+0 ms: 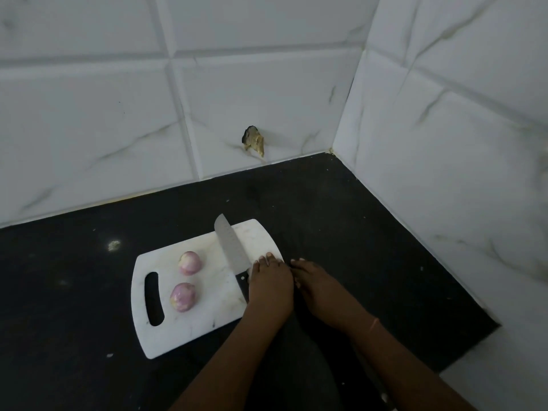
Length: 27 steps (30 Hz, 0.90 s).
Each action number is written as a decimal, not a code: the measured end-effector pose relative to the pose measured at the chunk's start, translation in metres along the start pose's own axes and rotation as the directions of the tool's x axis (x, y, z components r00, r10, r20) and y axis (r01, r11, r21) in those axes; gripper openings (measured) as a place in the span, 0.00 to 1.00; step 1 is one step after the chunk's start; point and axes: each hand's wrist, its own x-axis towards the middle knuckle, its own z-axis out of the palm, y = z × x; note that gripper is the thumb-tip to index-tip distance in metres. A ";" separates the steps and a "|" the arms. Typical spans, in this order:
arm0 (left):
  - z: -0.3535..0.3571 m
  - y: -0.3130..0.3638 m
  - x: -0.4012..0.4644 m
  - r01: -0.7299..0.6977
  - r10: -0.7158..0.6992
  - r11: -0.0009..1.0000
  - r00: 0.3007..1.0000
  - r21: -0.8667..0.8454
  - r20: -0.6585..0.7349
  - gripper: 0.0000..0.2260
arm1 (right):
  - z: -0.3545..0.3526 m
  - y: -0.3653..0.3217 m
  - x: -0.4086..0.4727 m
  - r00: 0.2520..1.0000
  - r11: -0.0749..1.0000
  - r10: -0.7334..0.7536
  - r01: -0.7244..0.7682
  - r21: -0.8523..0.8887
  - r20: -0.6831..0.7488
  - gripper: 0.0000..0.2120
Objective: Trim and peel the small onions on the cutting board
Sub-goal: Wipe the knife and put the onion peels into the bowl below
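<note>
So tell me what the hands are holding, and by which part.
Left hand covers the knife at its handle; a grip cannot be told. Right hand holds nothing visible.

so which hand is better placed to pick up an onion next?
Left, probably. The left hand rests on the cutting board over the knife handle, nearer both onions. The right hand lies on the black counter, off the board's right edge, farther away.
</note>
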 end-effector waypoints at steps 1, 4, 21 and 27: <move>0.000 -0.001 0.000 -0.001 0.001 1.000 1.000 0.005 -0.002 0.30 | 0.001 0.003 -0.004 1.000 1.000 -0.016 0.016 0.015 0.009 0.21; -0.002 -0.001 -0.001 0.000 0.000 1.000 1.000 0.027 0.007 0.32 | 0.000 0.010 -0.014 0.999 0.999 -0.031 0.030 0.022 0.041 0.21; -0.006 -0.015 -0.004 -0.067 0.066 0.998 0.992 -0.008 -0.107 0.27 | -0.002 -0.005 -0.058 0.969 0.995 -0.001 -0.024 -0.099 -0.248 0.07; 0.009 -0.060 -0.056 -0.212 -0.160 0.790 0.835 -0.576 -0.527 0.22 | -0.004 -0.024 -0.071 0.764 0.568 0.628 -0.324 0.757 -0.145 0.08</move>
